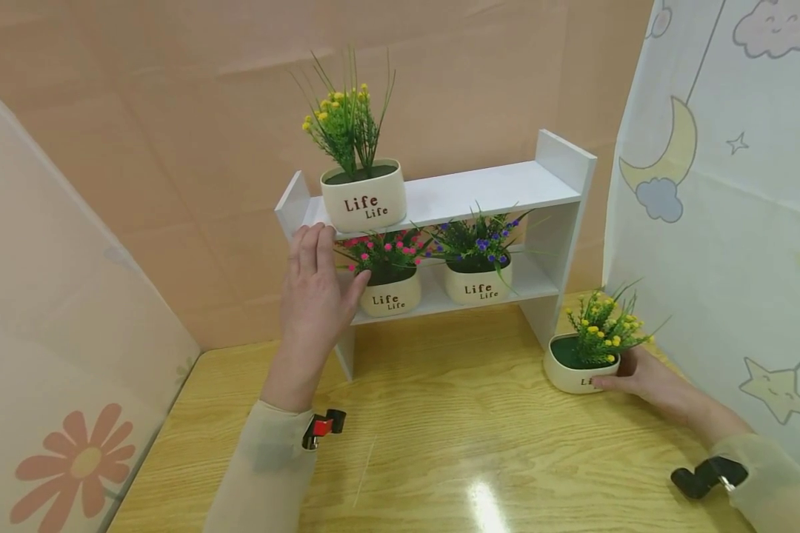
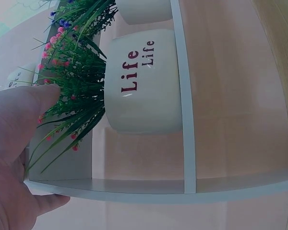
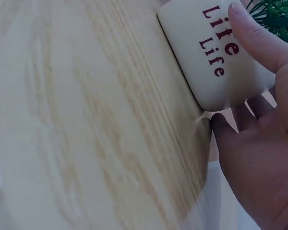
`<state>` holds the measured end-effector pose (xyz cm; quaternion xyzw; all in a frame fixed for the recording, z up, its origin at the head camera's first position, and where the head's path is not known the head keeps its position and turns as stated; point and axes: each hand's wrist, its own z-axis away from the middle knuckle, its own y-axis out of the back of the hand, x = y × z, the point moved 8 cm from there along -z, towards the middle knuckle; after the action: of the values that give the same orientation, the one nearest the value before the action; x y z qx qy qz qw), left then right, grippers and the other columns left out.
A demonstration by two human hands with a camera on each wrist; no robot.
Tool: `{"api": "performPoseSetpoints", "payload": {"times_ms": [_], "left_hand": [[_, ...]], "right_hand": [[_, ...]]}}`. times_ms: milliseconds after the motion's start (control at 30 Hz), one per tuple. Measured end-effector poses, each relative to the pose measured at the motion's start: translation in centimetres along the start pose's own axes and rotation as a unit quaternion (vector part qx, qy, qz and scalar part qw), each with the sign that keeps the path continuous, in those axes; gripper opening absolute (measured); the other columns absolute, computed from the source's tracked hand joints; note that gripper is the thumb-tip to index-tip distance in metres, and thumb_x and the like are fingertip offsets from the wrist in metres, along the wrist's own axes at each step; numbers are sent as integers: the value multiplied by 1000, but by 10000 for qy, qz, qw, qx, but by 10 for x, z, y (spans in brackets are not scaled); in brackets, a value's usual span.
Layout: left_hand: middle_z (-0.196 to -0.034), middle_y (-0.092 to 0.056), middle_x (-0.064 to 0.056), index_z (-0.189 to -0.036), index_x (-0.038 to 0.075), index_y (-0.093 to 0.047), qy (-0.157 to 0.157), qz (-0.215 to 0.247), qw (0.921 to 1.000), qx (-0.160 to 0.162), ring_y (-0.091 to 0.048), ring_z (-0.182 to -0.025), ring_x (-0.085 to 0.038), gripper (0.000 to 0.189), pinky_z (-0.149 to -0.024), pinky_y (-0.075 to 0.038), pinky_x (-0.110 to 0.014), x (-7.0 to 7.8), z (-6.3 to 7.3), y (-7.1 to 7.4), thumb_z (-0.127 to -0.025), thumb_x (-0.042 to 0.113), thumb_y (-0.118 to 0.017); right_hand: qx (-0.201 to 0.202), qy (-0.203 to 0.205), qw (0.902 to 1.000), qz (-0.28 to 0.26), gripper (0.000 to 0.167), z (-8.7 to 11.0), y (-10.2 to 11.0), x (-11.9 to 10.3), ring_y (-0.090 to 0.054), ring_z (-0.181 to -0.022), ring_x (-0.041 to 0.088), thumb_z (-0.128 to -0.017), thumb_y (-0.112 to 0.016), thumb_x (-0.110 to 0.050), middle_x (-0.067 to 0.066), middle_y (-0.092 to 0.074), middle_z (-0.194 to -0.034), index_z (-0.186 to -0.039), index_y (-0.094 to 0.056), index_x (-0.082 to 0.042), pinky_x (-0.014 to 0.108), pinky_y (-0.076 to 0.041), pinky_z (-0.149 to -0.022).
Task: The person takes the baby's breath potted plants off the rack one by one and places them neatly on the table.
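My right hand (image 1: pixel 653 385) grips a cream oval pot of artificial yellow flowers (image 1: pixel 581 376) by its right end. The thumb lies across its lettered front, the fingers partly hidden behind. In the right wrist view this pot (image 3: pixel 209 52) stands by the wood surface. My left hand (image 1: pixel 313 296) rests at the left end of a white two-tier shelf (image 1: pixel 487 194), fingers extended at the upper board's front corner, thumb spread before a pink-flowered pot (image 1: pixel 390 297). Above those fingertips sits a taller yellow-flowered pot (image 1: pixel 364 198). A blue-purple-flowered pot (image 1: pixel 478 287) stands on the lower board.
The shelf stands on a wood-grain table (image 1: pixel 433 429), its right side panel (image 1: pixel 552 244) close to the held pot. A peach backdrop (image 1: pixel 453 74) hangs behind. Printed white sheets flank it, with a flower (image 1: pixel 83 463) on the left and a moon (image 1: pixel 670 148) on the right.
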<state>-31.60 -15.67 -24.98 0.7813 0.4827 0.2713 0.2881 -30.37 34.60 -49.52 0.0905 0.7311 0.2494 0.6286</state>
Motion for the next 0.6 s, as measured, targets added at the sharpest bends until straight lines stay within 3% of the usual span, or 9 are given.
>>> {"api": "performPoseSetpoints", "payload": {"times_ms": [100,200,233,433,533,600], "left_hand": [[-167,-34,-21,-162,-1,-33,-16,-4,10000,7,-22,-163,-38,87,-137,-15,-40,1,0,1,-102,38,-82],[-167,-34,-21,-162,-1,-33,-6,4,10000,5,-22,-163,-38,86,-136,-16,-41,1,0,2,-102,38,-81],[-167,-34,-21,-162,-1,-33,-5,9,10000,8,-22,-163,-38,86,-136,-16,-41,1,0,2,-102,38,-81],[-167,-33,-21,-162,-2,-32,-12,-10,10000,-48,-21,-163,-38,86,-137,-15,-39,1,0,1,-103,38,-80],[-167,-33,-21,-162,-3,-33,-32,9,10000,-36,-21,-163,-39,85,-137,-15,-39,1,1,2,-104,39,-79],[-166,-34,-21,-161,-3,-33,-51,35,10000,-4,-21,-163,-39,85,-137,-15,-40,2,1,3,-104,39,-79]], "right_hand": [[14,-17,10000,69,100,3,2,-2,-49,-151,26,-102,-79,-8,42,-25,-170,-173,-10,5,6,-41,-101],[105,-64,9999,-17,104,7,4,-5,-28,-154,63,-102,-79,-6,44,-16,-171,-173,-4,5,3,-36,-103],[124,-59,9999,-106,105,9,5,-6,-22,-152,68,-102,-78,-5,44,-13,-171,-173,-2,5,2,-35,-104],[216,-114,9972,-713,108,18,12,-15,-8,-152,71,-105,-72,-1,43,-1,-173,-176,10,-9,6,-35,-109],[284,-219,9973,-646,108,23,16,-20,-9,-150,73,-109,-70,-8,45,2,-172,-175,16,-13,8,-39,-106],[392,-195,9977,-519,108,25,20,-25,-13,-148,75,-110,-69,-9,43,-5,-172,-175,17,-16,9,-42,-103]]}}
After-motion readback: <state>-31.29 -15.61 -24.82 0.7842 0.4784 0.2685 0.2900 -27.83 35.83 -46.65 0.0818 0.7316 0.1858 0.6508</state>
